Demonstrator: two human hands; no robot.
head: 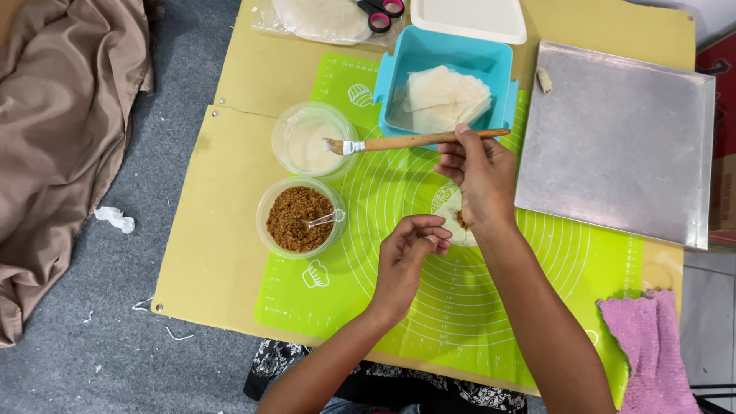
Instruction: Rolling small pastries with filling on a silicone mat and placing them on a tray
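Right hand [481, 180] closed around wooden brush [414, 142], bristles at nine o'clock over white paste bowl [313, 139]. Left hand [410, 253] curled, pinching thin wrapper [454, 216] on green mat [368, 253].

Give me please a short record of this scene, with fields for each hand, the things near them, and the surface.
Right hand: holds a wooden pastry brush, bristles over the bowl of white paste.
Left hand: fingers curled, touching the folded wrapper with brown filling.
Nearby: bowl of brown filling with a spoon; blue tub of wrappers; metal tray.
Surface: green silicone mat on a board.
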